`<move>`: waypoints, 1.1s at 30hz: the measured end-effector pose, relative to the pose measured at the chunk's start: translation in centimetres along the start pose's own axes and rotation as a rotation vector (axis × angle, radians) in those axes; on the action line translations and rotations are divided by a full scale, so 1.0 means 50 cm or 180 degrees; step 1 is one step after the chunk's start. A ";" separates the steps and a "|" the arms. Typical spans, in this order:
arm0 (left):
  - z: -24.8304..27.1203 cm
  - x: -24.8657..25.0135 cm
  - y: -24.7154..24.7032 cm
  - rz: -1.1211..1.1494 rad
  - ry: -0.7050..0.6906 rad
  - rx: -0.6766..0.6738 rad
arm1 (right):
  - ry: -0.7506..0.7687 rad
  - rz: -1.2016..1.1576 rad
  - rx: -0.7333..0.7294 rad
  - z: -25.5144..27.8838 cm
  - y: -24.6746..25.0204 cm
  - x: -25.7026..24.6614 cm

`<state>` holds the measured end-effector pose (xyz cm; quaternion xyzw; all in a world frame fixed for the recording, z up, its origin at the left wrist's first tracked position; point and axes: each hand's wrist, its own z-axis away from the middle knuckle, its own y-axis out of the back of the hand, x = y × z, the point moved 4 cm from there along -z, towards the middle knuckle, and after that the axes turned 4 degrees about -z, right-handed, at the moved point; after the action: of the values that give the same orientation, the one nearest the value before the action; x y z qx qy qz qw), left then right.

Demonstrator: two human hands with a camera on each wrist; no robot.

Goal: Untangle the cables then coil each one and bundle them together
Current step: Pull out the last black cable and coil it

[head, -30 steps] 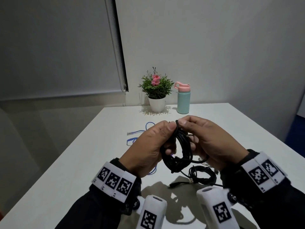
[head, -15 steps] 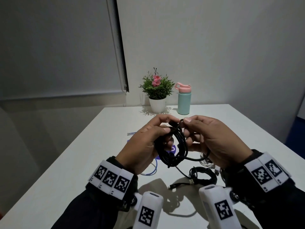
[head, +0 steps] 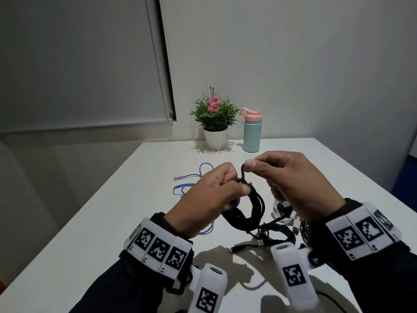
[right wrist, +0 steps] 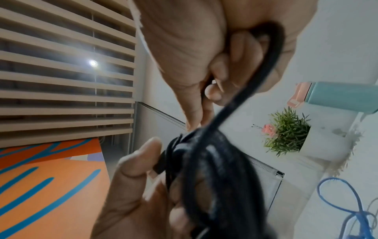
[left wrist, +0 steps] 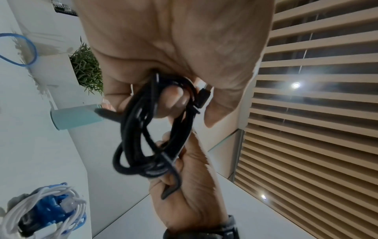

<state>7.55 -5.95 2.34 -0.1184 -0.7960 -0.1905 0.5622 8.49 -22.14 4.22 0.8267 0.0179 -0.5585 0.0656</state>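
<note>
A coiled black cable (head: pixel 250 207) hangs in the air above the white table (head: pixel 112 222). My left hand (head: pixel 214 195) grips the top of the coil (left wrist: pixel 155 126) with curled fingers and thumb. My right hand (head: pixel 291 184) pinches a short loop of the same cable's loose end (head: pixel 244 171) and holds it up just above the coil (right wrist: pixel 214 169). A second black coiled cable (head: pixel 275 233) with a USB plug lies on the table below. A white cable bundle (head: pixel 285 215) lies beside it, partly hidden by my right hand. A loose blue cable (head: pixel 191 184) lies farther back.
A potted plant (head: pixel 214 123) and a teal bottle with a pink lid (head: pixel 252 129) stand at the table's far edge by the wall. A window blind (head: pixel 79 64) hangs at the left. The white and blue cable bundle (left wrist: pixel 40 213) shows low in the left wrist view.
My right hand has lifted away from the coil, pulling a loop of the loose end upward. My left hand has closed tighter round the top of the coil.
</note>
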 end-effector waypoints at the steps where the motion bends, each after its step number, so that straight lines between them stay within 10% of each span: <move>1: -0.001 0.001 0.001 -0.0001 -0.0023 0.0052 | 0.0004 0.0051 0.0039 -0.001 0.002 0.003; 10: -0.010 -0.005 0.047 0.0161 -0.0191 0.0626 | -0.0743 -0.0193 -0.0589 0.002 0.000 0.023; 17: -0.021 -0.013 0.094 0.0203 -0.0165 0.1242 | -0.0678 -0.2242 -0.0746 0.005 -0.016 -0.002; 22: -0.014 -0.019 0.085 -0.0191 0.0059 0.0676 | -0.0106 -0.0955 0.0091 -0.016 0.018 0.016; 26: -0.004 -0.001 0.073 0.0848 0.0087 0.0178 | -0.0470 -0.0265 0.0209 -0.023 0.024 0.059; 33: -0.018 -0.023 0.076 0.0640 0.0102 0.0758 | -0.0323 0.1180 -0.0113 -0.018 0.005 0.065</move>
<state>10.21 -2.90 2.18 -0.1270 -0.7880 -0.0394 0.6011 10.56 -22.41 1.56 0.7853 -0.1281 -0.5775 0.1827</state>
